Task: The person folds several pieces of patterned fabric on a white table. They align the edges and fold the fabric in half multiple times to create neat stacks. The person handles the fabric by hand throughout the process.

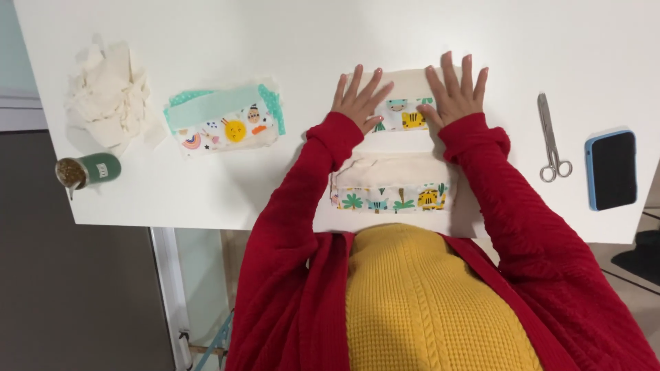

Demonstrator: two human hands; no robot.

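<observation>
My left hand (359, 100) and my right hand (456, 92) lie flat, fingers spread, on a cream fabric piece (404, 77) with an animal-print strip (405, 118) showing between them. Both palms press on its two ends and neither hand grips anything. Closer to my body lies a second cream piece (388, 172) with a printed band of palms and tigers along its near edge. My sleeves are red.
On the white table (289, 41), a stack of printed and mint fabric (223, 120) sits left of my hands. Further left are cream scraps (106, 93) and a small green jar (86, 172) on its side. Scissors (552, 141) and a blue-cased phone (610, 170) lie at right.
</observation>
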